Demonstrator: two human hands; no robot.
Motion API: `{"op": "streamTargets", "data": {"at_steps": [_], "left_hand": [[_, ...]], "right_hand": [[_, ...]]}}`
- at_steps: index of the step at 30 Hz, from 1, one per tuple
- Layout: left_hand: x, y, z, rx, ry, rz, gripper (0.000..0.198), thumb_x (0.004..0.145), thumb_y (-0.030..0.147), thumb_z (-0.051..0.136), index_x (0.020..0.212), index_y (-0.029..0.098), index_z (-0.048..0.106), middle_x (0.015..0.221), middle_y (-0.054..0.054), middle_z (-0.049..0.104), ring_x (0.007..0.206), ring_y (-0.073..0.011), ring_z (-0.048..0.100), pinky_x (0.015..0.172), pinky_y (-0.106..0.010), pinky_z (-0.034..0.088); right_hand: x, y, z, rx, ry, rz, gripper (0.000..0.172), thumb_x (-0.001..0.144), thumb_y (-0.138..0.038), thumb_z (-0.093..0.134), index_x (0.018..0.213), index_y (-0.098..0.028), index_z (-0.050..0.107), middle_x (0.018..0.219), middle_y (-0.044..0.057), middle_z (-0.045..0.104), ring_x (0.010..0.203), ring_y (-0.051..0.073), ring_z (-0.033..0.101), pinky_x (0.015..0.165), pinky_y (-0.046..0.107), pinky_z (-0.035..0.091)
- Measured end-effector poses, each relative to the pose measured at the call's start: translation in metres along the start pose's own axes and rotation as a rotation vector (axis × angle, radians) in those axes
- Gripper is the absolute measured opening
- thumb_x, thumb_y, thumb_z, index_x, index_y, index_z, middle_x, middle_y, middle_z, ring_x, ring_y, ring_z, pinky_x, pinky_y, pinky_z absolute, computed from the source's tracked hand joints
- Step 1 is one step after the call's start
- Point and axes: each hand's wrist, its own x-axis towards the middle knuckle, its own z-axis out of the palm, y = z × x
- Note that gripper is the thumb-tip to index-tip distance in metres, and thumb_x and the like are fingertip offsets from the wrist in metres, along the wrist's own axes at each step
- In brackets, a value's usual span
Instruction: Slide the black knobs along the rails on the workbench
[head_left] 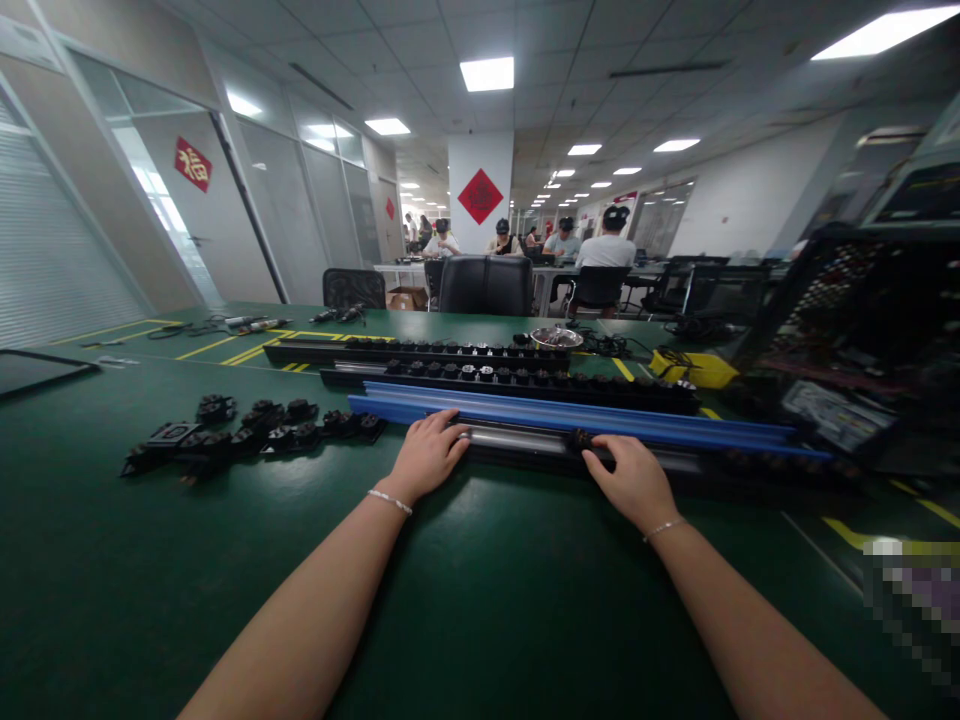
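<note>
A long black rail (517,437) with a shiny inner channel lies across the green table. My left hand (429,455) rests on the rail's left end, its fingers closed over the edge. Farther right, my right hand (634,480) holds a small black module (580,439) at the channel between thumb and fingers. Directly behind lies a long blue rail (570,410). Two more dark rails with rows of black modules (517,376) lie beyond it. Left of my left hand, several loose black modules (281,430) are scattered on the table.
A metal dish (556,338) and cables sit at the back of the green table (225,560). On the right are a yellow tray (694,369) and a large dark open-framed unit (870,340). A dark flat panel (41,370) lies far left. Several people sit beyond the chairs.
</note>
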Motion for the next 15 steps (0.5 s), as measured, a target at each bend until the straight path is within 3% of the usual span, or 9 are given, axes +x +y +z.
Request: {"op": "streamTargets", "data": {"at_steps": [15], "left_hand": [[0.0001, -0.0005, 0.0021, 0.027, 0.004, 0.004, 0.036, 0.092, 0.042, 0.035, 0.116, 0.03, 0.059, 0.134, -0.004, 0.049, 0.121, -0.0215, 0.046, 0.1, -0.041, 0.037]], "right_hand": [[-0.002, -0.0034, 0.0095, 0.003, 0.018, -0.172, 0.036, 0.085, -0.036, 0.043, 0.103, -0.012, 0.064, 0.104, 0.011, 0.066, 0.102, 0.023, 0.057, 0.091, 0.039, 0.044]]}}
